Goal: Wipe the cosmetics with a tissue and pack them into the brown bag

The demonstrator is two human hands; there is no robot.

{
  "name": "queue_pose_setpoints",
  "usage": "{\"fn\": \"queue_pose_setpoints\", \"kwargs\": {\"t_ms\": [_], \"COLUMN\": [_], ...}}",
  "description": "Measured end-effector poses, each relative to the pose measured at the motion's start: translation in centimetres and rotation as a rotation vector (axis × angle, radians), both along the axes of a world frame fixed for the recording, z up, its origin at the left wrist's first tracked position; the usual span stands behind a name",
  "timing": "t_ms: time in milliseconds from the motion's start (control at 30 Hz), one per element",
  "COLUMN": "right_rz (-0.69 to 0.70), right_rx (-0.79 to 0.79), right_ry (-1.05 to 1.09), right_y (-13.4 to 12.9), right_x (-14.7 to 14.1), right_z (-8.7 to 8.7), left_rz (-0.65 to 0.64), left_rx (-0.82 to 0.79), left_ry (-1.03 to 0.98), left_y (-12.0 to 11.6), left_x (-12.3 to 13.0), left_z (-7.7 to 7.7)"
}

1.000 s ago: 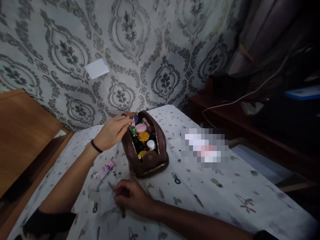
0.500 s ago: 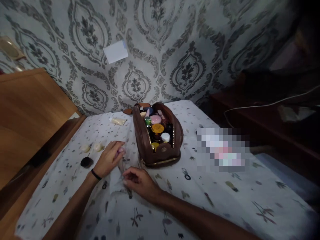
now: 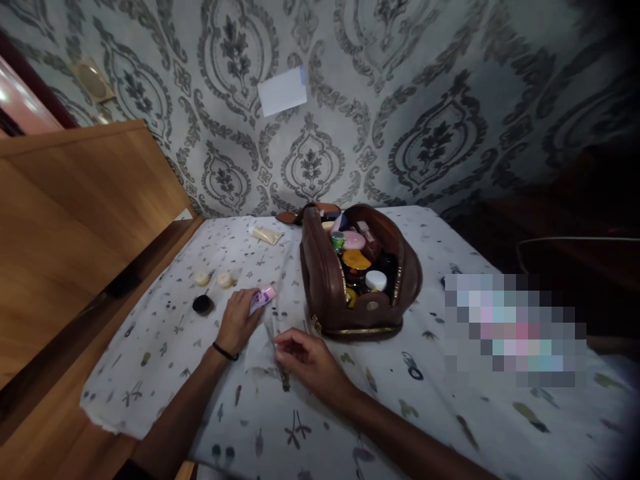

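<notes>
Nearest, at 7 o'clock from the brown bag [image 3: 313, 273], cannot tell if holding anything in the half-curled grip of the right hand [image 3: 316, 365]. At 8 o'clock, gripping the pink tube [image 3: 266, 295] with the left hand [image 3: 237, 322], could drop it through too light a hold, or bump the black lid [image 3: 203, 305] at 10 o'clock by swinging wide. Farther, could spill jars [image 3: 356, 259] from the gaping, crammed bag by nudging it.

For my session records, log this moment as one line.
left hand: touching small pink-and-purple tube, grip unclear | right hand: curled, in front of brown leather-look bag | bag: unzipped, round white lid inside
</notes>
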State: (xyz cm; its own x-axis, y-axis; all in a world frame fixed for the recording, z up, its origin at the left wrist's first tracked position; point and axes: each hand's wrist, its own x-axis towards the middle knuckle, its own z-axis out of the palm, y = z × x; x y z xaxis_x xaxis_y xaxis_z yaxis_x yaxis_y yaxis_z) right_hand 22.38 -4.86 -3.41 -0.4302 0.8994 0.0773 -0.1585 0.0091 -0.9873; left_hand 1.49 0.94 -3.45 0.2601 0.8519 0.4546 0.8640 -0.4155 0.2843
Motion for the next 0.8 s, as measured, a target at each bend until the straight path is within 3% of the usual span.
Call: {"fn": "queue_pose_setpoints", "kwargs": {"t_ms": [500, 667, 800], "right_rz": [0.0, 0.035, 0.003], "right_rx": [0.028, 0.15, 0.305], "right_ry": [-0.133, -0.328, -0.404], "right_y": [0.2, 1.4, 2.3], "right_x": [-0.3, -1.2, -2.5], "right_z": [0.6, 2.2, 3.3], "left_rz": [-0.006, -0.016, 0.035], "left_rx": [-0.054, -0.032, 0.055], "left_ry": [-0.14, -0.174, -0.134], "left_y": [-0.1, 0.0, 0.1], "left_x": [-0.4, -0.2, -1.7], "left_z": [-0.1, 0.3, 2.0]}}
